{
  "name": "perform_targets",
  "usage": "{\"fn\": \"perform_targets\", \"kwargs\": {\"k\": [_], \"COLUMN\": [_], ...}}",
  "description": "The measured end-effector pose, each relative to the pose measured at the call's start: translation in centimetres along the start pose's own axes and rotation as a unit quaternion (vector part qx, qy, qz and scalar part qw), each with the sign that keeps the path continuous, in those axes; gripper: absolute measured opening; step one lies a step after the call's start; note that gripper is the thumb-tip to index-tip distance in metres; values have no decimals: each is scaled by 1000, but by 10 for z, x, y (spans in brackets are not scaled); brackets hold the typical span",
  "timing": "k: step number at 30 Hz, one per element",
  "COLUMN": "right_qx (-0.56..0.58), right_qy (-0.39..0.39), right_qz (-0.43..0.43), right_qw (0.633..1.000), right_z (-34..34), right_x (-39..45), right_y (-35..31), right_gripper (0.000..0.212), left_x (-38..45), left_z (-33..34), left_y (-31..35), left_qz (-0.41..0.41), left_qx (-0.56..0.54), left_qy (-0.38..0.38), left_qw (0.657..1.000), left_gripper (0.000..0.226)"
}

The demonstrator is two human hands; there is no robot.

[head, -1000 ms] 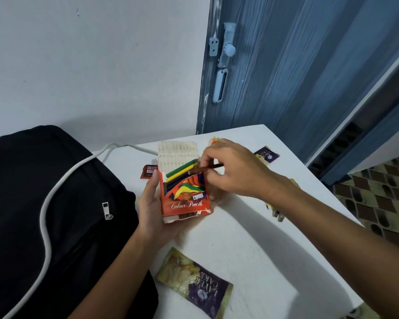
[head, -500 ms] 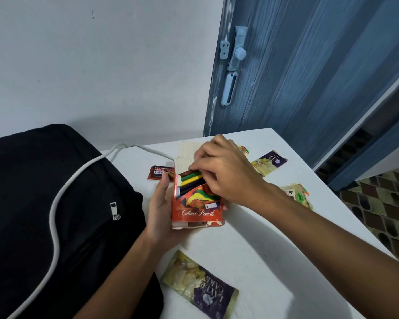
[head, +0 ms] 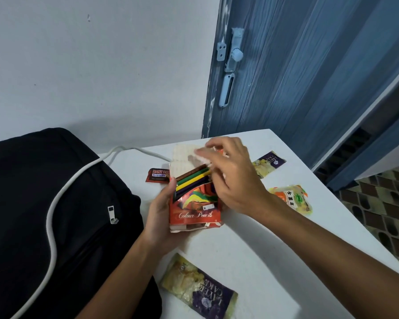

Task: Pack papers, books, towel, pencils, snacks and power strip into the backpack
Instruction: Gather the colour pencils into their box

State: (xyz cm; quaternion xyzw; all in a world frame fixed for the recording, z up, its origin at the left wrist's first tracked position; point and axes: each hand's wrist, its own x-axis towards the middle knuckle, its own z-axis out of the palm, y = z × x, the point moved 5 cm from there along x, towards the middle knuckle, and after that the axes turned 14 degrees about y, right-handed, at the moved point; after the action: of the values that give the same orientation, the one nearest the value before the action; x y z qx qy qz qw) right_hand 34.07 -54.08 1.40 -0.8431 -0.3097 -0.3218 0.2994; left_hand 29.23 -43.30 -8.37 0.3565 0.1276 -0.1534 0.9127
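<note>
The left hand is gripping the pencil box over the table, keeping it steady. The right hand, fingers loose, is reaching for its flap, probably to close it.

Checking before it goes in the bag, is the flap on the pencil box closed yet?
No, the flap on the pencil box stands open, with pencils sticking out above the left hand.

We see a black matt cloth backpack at nine o'clock, its zip pull metal; the orange pencil box is worn glossy cardboard (creased), the purple snack wrapper shiny plastic.
</note>
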Motion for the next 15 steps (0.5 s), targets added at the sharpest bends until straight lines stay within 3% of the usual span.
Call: {"fn": "perform_targets", "kwargs": {"k": [3, 7, 10, 13, 15], "right_qx": [81, 251, 401, 481, 519], "right_qy": [58, -10, -82, -70, -58], "right_qz": [180, 426, 500, 515, 517], "right_qw": [979, 869, 763, 706, 678], "right_z": [-6, 9, 19, 22, 23], "right_x": [-5, -24, -35, -33, -31], "right_y": [18, 37, 30, 27, 31], "right_gripper": [45, 61, 59, 42, 41], "left_x": [2, 2, 0, 0, 0], "left_z": [-3, -5, -2, -3, -4], "left_y": [-1, -1, -1, -1, -3], "left_qz": [1, 11, 29, 36, 29], "left_qx": [0, 29, 59, 98, 108], "left_qy": [-1, 19, 12, 19, 24], "left_qw": [1000, 999, 998, 994, 993], "left_gripper": [65, 70, 64, 81, 84]}}
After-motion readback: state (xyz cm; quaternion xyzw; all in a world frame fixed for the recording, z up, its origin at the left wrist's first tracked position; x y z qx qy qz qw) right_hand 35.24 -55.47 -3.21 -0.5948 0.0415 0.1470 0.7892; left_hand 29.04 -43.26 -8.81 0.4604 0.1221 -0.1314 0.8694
